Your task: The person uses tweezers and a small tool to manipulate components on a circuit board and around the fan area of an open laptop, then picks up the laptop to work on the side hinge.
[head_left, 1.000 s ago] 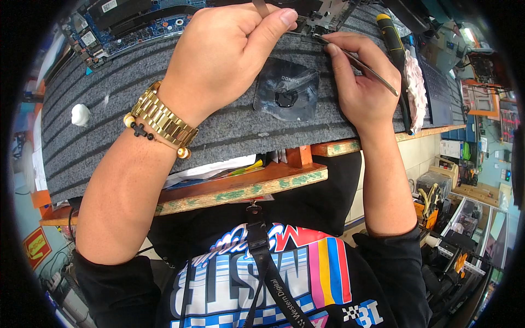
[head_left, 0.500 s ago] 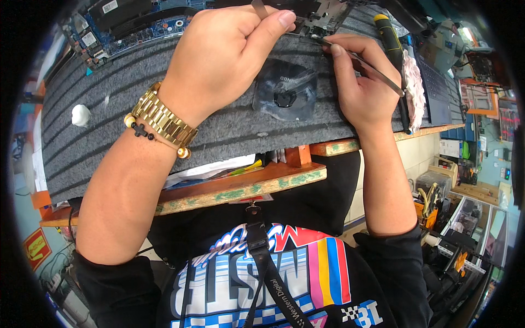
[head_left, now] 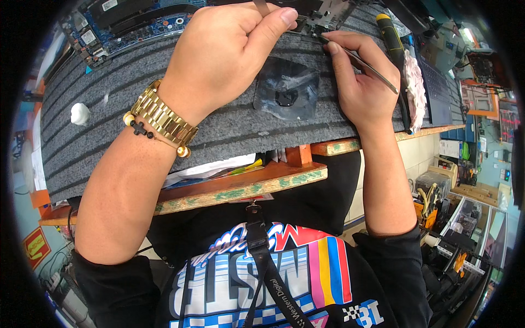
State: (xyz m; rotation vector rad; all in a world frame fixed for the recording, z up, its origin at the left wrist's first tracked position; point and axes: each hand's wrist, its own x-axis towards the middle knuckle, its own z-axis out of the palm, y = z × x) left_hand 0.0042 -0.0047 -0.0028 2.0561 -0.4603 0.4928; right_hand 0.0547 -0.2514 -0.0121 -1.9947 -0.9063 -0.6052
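My left hand (head_left: 224,60) is closed at the top of the mat, its thumb and fingers pinching a flat grey strip-like tool (head_left: 261,6) that rises past the thumb. To its right, my right hand (head_left: 365,82) grips a slim metal tool (head_left: 377,72) like a pen. Its tip end reaches a dark, metallic laptop part (head_left: 324,22) between the hands; the exact contact is too small to make out. At the upper left lies a blue circuit board (head_left: 128,41), partly covered by my left hand. Below the hands rests a small plastic sheet (head_left: 299,90) with a dark blob.
A grey striped mat (head_left: 224,131) covers the wooden bench (head_left: 257,188). Right of my right hand are a yellow-and-black screwdriver (head_left: 388,34), a crumpled white tissue (head_left: 414,93) and a dark keyboard (head_left: 436,93). A white cotton ball (head_left: 80,113) sits at the left.
The slim tool in my right hand has tilted slightly and its rear end has shifted a little left and up. My left hand has barely moved.
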